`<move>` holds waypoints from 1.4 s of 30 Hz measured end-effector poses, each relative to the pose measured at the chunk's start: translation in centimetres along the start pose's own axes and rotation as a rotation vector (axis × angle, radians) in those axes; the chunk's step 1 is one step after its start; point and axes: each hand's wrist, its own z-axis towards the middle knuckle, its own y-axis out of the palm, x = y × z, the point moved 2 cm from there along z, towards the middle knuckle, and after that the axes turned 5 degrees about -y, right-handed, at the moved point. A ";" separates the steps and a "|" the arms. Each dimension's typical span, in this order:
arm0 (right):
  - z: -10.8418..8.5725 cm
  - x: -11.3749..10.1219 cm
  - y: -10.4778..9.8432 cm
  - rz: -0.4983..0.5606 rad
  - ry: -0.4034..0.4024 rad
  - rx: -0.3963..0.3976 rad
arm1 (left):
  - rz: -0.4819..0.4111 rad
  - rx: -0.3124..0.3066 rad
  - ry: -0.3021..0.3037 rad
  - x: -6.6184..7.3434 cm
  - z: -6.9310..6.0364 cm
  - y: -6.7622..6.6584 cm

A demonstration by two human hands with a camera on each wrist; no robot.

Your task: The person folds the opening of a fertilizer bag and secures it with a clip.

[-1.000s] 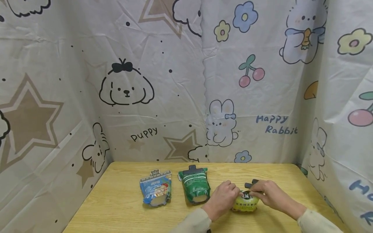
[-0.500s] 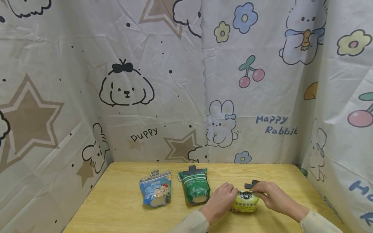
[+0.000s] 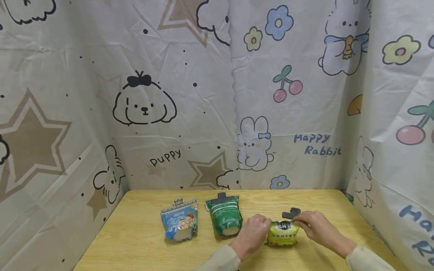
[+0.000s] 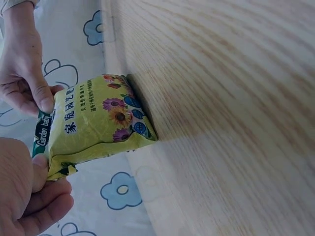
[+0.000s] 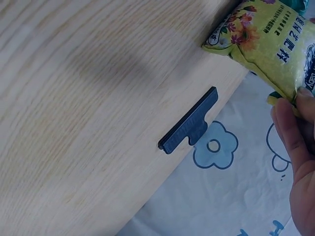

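Observation:
A yellow bag [image 3: 282, 235] printed with flowers and dark lettering stands upright on the table at the right. My left hand [image 3: 251, 234] pinches its upper left corner, thumb and fingers meeting on the edge in the left wrist view. At the opposite top corner, my right hand [image 3: 320, 229] pinches the bag, also seen in the right wrist view. Between them the top edge runs fairly straight, with a dark green strip [image 4: 43, 132] along it. Just behind the bag, a black bag clip [image 5: 191, 123] lies loose on the table, touched by neither hand.
Left of my hands stands a green bag [image 3: 226, 217] with a black clip on its top. Farther left is a blue bag [image 3: 179, 223] with a patterned strip along its top edge. The wooden table [image 3: 135, 241] ends at a printed cloth [image 3: 190, 113] on the sides and back.
My left hand has shifted slightly left along the bag's top, and the top edge now looks straighter and more spread. The right hand keeps its pinch. The head view has turned slightly.

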 end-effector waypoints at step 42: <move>-0.4 3.2 -1.7 0.223 0.401 -0.159 | -0.450 -0.074 -0.275 1.2 1.3 2.0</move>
